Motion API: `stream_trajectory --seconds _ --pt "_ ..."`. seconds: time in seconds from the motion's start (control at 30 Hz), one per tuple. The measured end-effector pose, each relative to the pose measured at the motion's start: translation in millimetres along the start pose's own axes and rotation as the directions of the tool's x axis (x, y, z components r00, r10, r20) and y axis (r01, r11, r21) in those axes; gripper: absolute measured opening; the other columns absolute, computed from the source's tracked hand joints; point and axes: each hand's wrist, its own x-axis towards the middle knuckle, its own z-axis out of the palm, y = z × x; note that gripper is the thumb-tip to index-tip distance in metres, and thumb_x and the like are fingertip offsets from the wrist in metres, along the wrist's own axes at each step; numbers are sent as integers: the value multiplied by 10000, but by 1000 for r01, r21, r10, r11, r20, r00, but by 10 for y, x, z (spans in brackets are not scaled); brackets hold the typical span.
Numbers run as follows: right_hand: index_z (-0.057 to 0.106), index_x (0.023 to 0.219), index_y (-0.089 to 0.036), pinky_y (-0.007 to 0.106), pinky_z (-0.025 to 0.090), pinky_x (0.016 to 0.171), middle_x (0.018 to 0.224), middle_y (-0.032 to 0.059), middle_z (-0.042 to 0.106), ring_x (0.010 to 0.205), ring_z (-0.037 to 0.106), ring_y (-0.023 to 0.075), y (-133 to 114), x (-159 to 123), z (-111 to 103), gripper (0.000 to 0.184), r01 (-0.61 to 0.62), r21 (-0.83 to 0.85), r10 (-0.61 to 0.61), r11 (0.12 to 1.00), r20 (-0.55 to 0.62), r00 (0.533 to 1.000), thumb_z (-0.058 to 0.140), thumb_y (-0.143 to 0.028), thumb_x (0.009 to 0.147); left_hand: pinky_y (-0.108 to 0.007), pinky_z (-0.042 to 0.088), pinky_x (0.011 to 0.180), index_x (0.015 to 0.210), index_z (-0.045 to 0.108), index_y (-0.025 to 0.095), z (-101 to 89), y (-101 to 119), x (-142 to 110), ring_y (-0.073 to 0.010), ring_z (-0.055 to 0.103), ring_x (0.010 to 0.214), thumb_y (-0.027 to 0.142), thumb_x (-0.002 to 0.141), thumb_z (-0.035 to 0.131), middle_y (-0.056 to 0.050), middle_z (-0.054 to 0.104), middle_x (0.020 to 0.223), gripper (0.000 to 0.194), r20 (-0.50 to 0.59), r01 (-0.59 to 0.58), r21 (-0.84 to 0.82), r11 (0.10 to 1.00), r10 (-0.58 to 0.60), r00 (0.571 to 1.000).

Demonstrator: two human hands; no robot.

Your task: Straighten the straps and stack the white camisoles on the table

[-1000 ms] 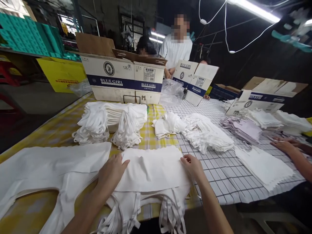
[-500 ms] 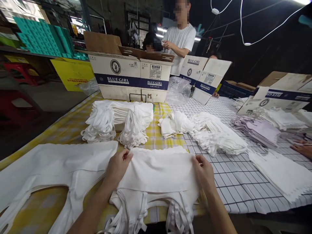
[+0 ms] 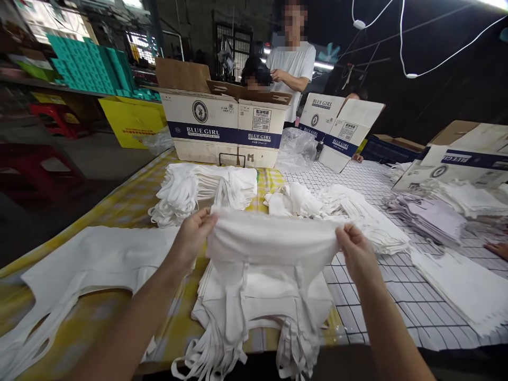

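Stretched between my hands is a white strappy top (image 3: 273, 238), lifted above a stack of similar white tops (image 3: 270, 312) whose straps dangle over the table's front edge. My left hand (image 3: 196, 230) pinches its upper left corner. At the upper right corner, my right hand (image 3: 357, 246) grips the cloth between thumb and fingers. To the left, more white garments (image 3: 115, 259) lie spread flat, partly behind my left forearm. Beyond the held top sits a folded pile of white strappy garments (image 3: 206, 188).
Cartons (image 3: 222, 127) stand at the back, near a clear plastic bag (image 3: 296, 148). White garment piles (image 3: 357, 211) and a lilac stack (image 3: 428, 217) lie on the right. A person in a white T-shirt (image 3: 293, 66) stands behind; a co-worker's hand (image 3: 498, 250) rests at right.
Both my hands have gripped the top garment's upper corners and raised it off the stack, pulling it wide. The view has turned slightly right. The standing person has raised their hands.
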Motion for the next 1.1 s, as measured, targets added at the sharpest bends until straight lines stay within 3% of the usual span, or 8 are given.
stream_trajectory --seconds 0.1,0.2,0.3,0.43,0.6,0.8,1.1 --pt "543 792 -222 209 405 627 713 -30 485 668 466 108 -353 81 22 182 184 27 -183 983 -53 982 684 -322 734 -213 457 606 893 627 168 8 396 28 -136 579 642 417 689 690 6 661 740 329 -31 -115 23 993 116 993" --pt "552 798 -228 225 414 668 725 -27 492 690 473 113 -449 22 -5 159 224 65 -221 973 -39 974 685 -295 739 -199 453 632 831 631 164 -60 547 -85 -134 584 680 405 696 691 12 661 763 283 -39 -139 55 989 141 989" --pt "564 774 -217 217 402 644 705 -28 496 666 459 107 -213 -116 -85 155 92 47 -93 995 20 996 693 -292 734 -197 460 642 859 634 164 -170 365 -278 -136 595 691 410 688 698 1 673 780 306 6 9 49 999 -9 1000" --pt "579 764 -201 211 374 560 677 -27 507 609 434 101 285 -291 -206 196 -118 -9 118 993 42 992 713 -332 709 -201 458 566 922 614 181 -268 -120 -525 -128 594 607 396 673 712 2 685 743 344 37 275 -23 961 -274 961" --pt "582 754 -194 214 370 510 663 -23 541 577 456 110 602 -458 -261 238 -286 -52 287 957 28 957 721 -376 689 -236 487 634 962 614 184 -277 -525 -711 -163 643 691 346 662 725 -17 707 793 359 23 411 -125 903 -412 911" --pt "586 752 -198 216 395 516 660 -21 560 592 479 125 701 -579 -277 246 -380 -60 380 923 -4 925 726 -385 676 -252 496 676 1070 582 176 -285 -695 -767 -175 650 760 369 721 674 -38 699 895 409 78 476 -160 865 -469 880" --pt "586 758 -192 196 354 484 642 -42 553 547 454 97 826 -589 -309 240 -468 -7 468 884 -5 884 726 -371 681 -218 486 627 1001 601 196 -259 -823 -734 -152 638 728 387 689 698 -7 701 862 379 -24 473 -80 877 -476 879"
